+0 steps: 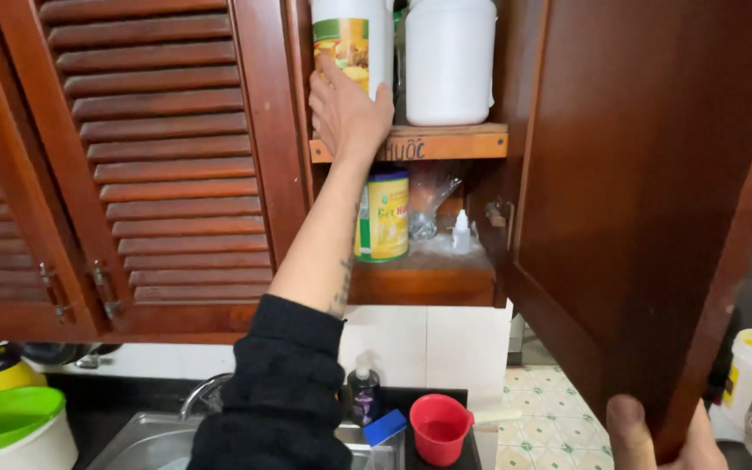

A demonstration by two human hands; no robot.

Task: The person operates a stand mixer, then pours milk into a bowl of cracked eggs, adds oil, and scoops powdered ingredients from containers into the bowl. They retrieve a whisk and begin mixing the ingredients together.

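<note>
1. two hands at work: left hand (347, 109) raised to the upper cupboard shelf (446, 144), fingers wrapped round the base of a white bottle (352, 39) with a green and yellow label; right hand (654, 435) low at the bottom edge of the open cupboard door (654, 200), thumb on its face, fingers hidden behind the wood, seemingly gripping.
2. white bottle upright at the shelf's left front, just beside a larger plain white jug (450, 61).
3. risk, judged: bottle held low by its base, so likely to tip forward off the shelf lip; jug close enough to be nudged along.
4. risk, judged: anything falling would drop toward the sink (132, 439) and the red cup (439, 426) below.
5. lower shelf: yellow tin (383, 216) with a blue-green rim at left, crumpled clear bag (433, 196) behind, small white dropper bottle (460, 231) at right.
6. handwriting along the upper shelf's front edge.
</note>
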